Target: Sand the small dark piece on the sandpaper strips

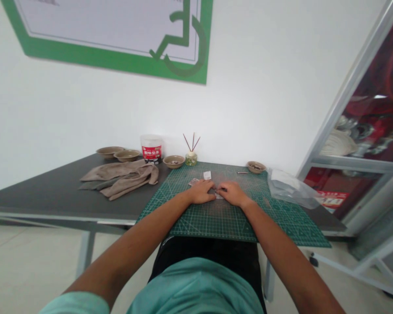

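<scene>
Small pale piece [218,196]: on the green cutting mat [236,224], partly hidden under the fingertips.
Left hand [200,192]: flat, pressing down; I cannot tell if it pinches.
Right hand [232,194]: flat too, just beside the left hand.
Doing it well: press evenly with both hands.
Room: open mat toward the body; white square [207,175] just past the hands.

A small pale piece of paper [218,196] lies flat on the green gridded cutting mat [236,222], mostly hidden between the left hand [201,192] and right hand [232,194]. Just above sits a small white rectangular paper slip [207,175], with a crumpled greyish-pink scrap [194,182] close beside it.
</scene>
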`<state>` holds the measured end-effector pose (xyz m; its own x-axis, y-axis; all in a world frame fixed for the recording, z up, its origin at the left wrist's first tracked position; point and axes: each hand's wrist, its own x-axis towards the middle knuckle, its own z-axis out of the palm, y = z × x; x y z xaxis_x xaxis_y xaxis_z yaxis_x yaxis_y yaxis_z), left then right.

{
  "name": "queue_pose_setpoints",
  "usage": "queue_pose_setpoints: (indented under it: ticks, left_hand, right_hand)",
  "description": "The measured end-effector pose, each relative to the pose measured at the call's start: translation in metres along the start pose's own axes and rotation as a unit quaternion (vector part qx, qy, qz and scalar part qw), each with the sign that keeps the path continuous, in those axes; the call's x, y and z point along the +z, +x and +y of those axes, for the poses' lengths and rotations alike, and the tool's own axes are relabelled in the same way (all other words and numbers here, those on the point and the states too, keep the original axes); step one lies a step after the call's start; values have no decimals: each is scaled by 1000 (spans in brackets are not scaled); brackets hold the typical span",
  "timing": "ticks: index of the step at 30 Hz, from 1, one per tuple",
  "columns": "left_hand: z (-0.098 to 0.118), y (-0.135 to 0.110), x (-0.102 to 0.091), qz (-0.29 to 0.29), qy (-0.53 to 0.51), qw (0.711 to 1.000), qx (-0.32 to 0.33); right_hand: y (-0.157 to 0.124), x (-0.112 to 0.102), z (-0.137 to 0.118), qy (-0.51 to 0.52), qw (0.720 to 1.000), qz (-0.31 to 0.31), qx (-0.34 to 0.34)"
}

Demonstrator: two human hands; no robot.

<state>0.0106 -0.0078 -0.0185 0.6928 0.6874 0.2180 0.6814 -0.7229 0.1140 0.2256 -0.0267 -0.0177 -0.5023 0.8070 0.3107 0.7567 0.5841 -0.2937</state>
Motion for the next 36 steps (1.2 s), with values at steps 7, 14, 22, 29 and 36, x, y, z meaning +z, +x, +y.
queue_pose_setpoints:
  ticks: [7, 14, 22, 29, 36]
  left_hand:
    - [0, 0, 1, 1, 2, 1000, -2]
    - [2, 0, -1, -4, 5, 1000, -4]
    - [1, 2, 1, -7, 6, 1000, 0]
    - [1, 2, 1, -5, 7, 1000, 1]
    - [2, 1, 1, -7, 8, 1000, -5]
  right_hand:
    - [-9, -5, 6, -2, 1000, 1, 3]
    - [2, 0, 5, -7, 1000, 14, 12]
    - [-8, -1, 6, 1, 1000, -7, -20]
    - [0, -1, 10, -21, 999, 28, 31]
    - [-4, 2, 6, 7, 1000, 1, -9]
